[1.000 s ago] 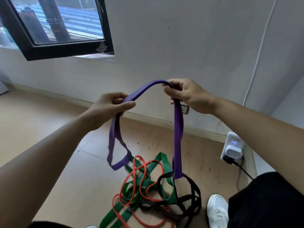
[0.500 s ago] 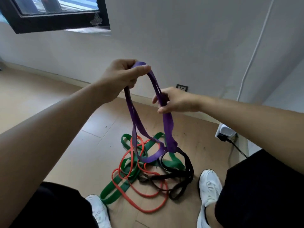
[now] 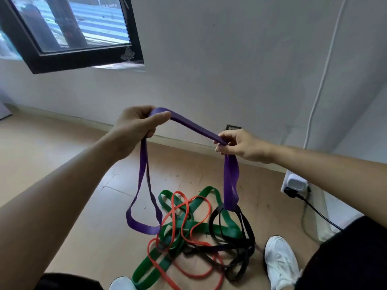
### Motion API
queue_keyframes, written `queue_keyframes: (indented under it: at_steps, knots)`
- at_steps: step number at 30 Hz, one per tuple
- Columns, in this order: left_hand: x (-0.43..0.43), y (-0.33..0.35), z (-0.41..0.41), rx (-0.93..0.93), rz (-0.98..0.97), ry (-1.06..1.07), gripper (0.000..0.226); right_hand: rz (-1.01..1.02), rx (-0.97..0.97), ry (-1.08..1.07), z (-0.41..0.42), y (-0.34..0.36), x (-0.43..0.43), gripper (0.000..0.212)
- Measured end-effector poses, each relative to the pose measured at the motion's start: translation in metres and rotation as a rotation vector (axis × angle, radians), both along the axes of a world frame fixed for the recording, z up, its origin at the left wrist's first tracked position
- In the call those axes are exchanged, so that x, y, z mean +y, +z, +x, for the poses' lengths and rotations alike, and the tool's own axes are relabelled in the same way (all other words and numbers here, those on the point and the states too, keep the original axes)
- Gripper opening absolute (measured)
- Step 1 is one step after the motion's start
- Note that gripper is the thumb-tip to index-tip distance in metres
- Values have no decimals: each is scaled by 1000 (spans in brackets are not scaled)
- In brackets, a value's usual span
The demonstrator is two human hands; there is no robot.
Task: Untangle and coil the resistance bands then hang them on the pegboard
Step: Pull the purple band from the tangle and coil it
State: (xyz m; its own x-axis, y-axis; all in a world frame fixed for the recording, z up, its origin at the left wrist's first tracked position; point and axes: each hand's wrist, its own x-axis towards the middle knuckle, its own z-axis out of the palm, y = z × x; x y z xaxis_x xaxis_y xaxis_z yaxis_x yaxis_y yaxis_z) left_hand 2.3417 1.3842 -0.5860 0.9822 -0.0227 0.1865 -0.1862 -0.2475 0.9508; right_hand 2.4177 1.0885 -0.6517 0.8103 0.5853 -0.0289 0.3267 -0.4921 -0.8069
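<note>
My hands have spread apart since half a second ago, when the left sat high and close above the right. Now a flat span of the wide purple rubber resistance band [image 3: 194,128] runs between them. The left hand [image 3: 136,124] grips one fold in a fist and the right hand [image 3: 240,145] pinches the other. One loop dangles free below the left hand. The strand below the right drops through the thin black rubber band [image 3: 249,237], which lies piled with the flat green rubber band [image 3: 228,228] and the narrow orange-red rubber band [image 3: 188,275] on the tan wooden floor [image 3: 62,164]. I judge the purple one light, limp, stretchy and grippy, and I would take hold near that snag.
</note>
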Motion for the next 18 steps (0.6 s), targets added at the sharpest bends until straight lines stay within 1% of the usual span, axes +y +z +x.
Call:
queue_keyframes:
  at_steps: [2, 5, 6, 7, 9, 12, 13, 14, 16, 17, 18]
  knots:
    - [-2, 4, 0, -24, -91, 63, 34, 18, 4, 24, -2, 6, 5, 21]
    - [-8, 13, 1, -21, -276, 116, 22, 5, 10, 36, -5, 3, 17, 27]
    - [-10, 16, 0, -27, -296, 114, 19, -10, 29, 41, -7, -4, 22, 28]
    - [-13, 17, 0, -36, -284, 98, 18, -37, 61, 51, -9, -13, 27, 28]
    - [-19, 16, -1, -40, -186, 45, 18, -94, 124, 70, -10, -38, 35, 30]
    - [-22, 5, -6, 8, -28, -19, 22, -135, 215, 70, -11, -76, 42, 28]
    - [-22, -1, -8, 33, 3, -40, 20, -134, 261, 50, -11, -93, 40, 30]
    - [-20, -6, -10, 57, 24, -56, 16, -139, 302, 31, -12, -110, 36, 39]
    - [-14, -18, -11, 84, 52, -83, 17, -189, 354, -20, -16, -151, 26, 67]
    - [-11, -23, -12, 94, 56, -79, 16, -229, 370, -53, -22, -171, 21, 78]
    - [-7, -27, -13, 102, 51, -63, 16, -268, 391, -87, -29, -194, 15, 81]
